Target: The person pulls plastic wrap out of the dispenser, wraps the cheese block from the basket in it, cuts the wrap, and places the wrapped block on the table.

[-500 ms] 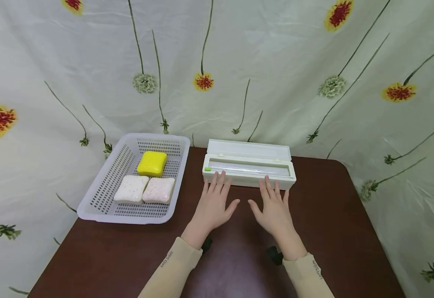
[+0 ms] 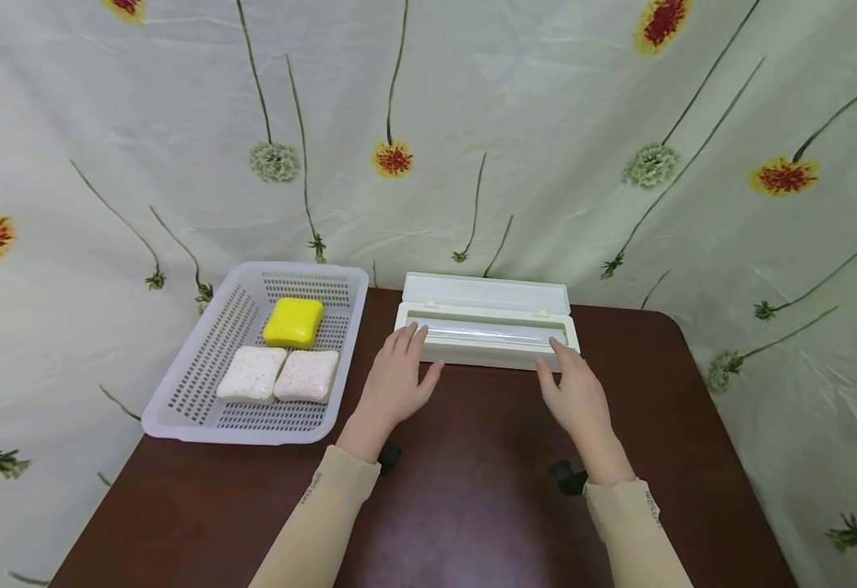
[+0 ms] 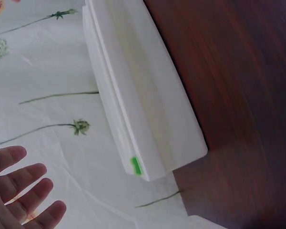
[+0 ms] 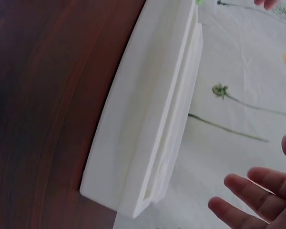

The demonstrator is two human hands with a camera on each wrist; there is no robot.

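Observation:
A long white box (image 2: 487, 356) stands at the back of the table with its lid (image 2: 487, 292) tipped back. Inside lies a roll of clear film (image 2: 487, 331), and a green slider (image 3: 136, 165) shows at the box's end in the left wrist view. My left hand (image 2: 395, 380) hovers by the box's left end, fingers spread and slightly bent, overlapping its corner in the head view. Near the right end is my right hand (image 2: 579, 400), thumb and fingers apart. Both wrist views show relaxed fingers with nothing held in them.
Left of the box sits a pale perforated plastic basket (image 2: 240, 434). It holds a yellow soap-like block (image 2: 293, 322), a white speckled one (image 2: 252, 374) and a pinkish one (image 2: 307, 376). A flowered cloth (image 2: 487, 98) hangs behind the dark brown table (image 2: 465, 498).
My hands have moved apart, the left one leftward and the right one rightward, toward the box's ends. Their fingers have bent a little. The box and basket have stayed in place.

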